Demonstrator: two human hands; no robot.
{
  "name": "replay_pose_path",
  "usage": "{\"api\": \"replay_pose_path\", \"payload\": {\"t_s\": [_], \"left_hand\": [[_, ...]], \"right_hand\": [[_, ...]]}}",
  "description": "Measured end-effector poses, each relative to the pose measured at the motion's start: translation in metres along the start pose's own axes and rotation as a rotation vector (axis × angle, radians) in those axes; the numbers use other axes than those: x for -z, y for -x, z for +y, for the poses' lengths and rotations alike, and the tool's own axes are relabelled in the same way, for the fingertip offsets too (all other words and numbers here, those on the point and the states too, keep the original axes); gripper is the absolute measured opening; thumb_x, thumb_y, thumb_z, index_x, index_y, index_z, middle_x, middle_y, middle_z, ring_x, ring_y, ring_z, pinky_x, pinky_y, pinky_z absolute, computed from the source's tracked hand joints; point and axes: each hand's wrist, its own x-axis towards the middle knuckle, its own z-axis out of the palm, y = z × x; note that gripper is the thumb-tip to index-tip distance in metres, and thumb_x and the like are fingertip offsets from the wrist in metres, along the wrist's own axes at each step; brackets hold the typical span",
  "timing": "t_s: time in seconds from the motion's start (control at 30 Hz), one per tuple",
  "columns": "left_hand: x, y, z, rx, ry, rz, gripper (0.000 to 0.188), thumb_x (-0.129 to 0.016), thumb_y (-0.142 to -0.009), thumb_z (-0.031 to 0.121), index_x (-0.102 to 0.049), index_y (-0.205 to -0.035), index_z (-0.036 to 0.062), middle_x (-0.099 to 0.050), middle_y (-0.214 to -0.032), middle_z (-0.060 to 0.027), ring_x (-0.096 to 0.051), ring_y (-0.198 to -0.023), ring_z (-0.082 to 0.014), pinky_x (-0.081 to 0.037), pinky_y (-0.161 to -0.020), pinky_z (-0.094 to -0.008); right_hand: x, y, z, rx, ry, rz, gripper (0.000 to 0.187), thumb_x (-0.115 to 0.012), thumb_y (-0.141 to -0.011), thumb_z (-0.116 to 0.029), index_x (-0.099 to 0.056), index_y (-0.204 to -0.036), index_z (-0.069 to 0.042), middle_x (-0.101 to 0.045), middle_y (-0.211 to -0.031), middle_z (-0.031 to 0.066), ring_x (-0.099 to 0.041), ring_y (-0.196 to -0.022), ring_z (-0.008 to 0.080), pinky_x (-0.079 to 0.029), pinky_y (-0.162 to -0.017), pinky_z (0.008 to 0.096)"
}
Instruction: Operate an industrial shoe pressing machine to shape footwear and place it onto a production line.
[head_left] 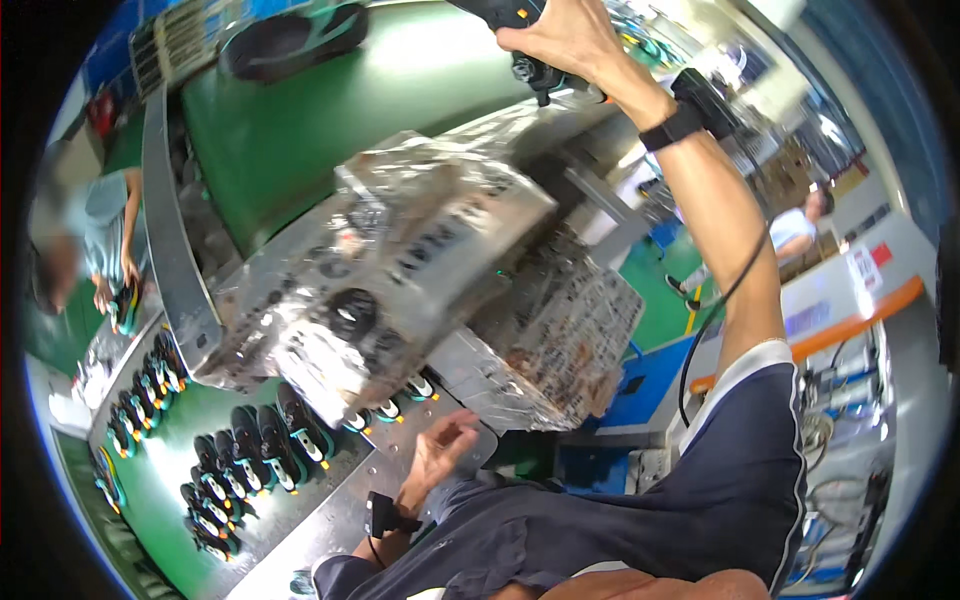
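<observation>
My right hand (572,40) reaches far up to the top edge, its fingers closed on a black shoe (505,12) with a small orange mark; part of the shoe lies outside the picture. Just below that hand is a dark fitting (537,72) whose kind I cannot make out. My left hand (442,450) hovers low by the metal table edge, fingers loosely bent and apart, with nothing seen in it. Closest to it are several black shoes with white and teal soles and orange tabs (265,445), standing in rows on the green belt.
A machine wrapped in clear film (400,270) fills the middle, between my hands. Beyond it, a large dark shoe (295,45) lies on the upper green belt (270,120). At left, a co-worker (108,225) handles a shoe. Another person (797,232) is at right. A black cable (722,300) hangs along my right arm.
</observation>
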Motion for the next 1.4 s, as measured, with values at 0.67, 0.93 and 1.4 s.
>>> {"api": "replay_pose_path", "payload": {"t_s": [0.67, 0.93, 1.4], "left_hand": [[-0.421, 0.043, -0.020, 0.411, 0.546, -0.987, 0.037, -0.053, -0.095, 0.021, -0.048, -0.127, 0.0021, -0.058, -0.119, -0.0090, -0.059, -0.106, -0.0199, -0.049, -0.091, -0.0354], [-0.559, 0.136, -0.125, 0.105, -0.238, -1.148, 0.053, -0.066, -0.088, 0.022, -0.045, -0.131, -0.0002, -0.059, -0.112, -0.0074, -0.055, -0.099, -0.0141, -0.044, -0.088, -0.0282], [-0.880, 0.103, -0.407, -0.286, -0.671, -1.139, 0.059, -0.077, -0.069, 0.048, -0.062, -0.093, -0.0037, -0.066, -0.082, -0.0150, -0.062, -0.074, -0.0238, -0.049, -0.066, -0.0357]], "right_hand": [[0.363, 0.588, -0.133, -1.235, -0.461, 0.802, 0.050, -0.047, -0.096, -0.033, -0.049, -0.129, 0.005, -0.059, -0.120, 0.0155, -0.058, -0.108, 0.0231, -0.046, -0.091, 0.0332], [0.409, 0.781, -0.209, -1.523, -0.278, 1.243, 0.058, -0.072, -0.068, -0.002, -0.052, -0.123, 0.002, -0.062, -0.108, 0.0077, -0.059, -0.099, 0.0153, -0.047, -0.088, 0.0279], [0.525, 0.906, -0.295, -1.647, 0.683, 1.589, 0.051, -0.068, -0.072, -0.003, -0.055, -0.122, -0.001, -0.060, -0.108, 0.0067, -0.058, -0.094, 0.0143, -0.049, -0.080, 0.0254]]}}
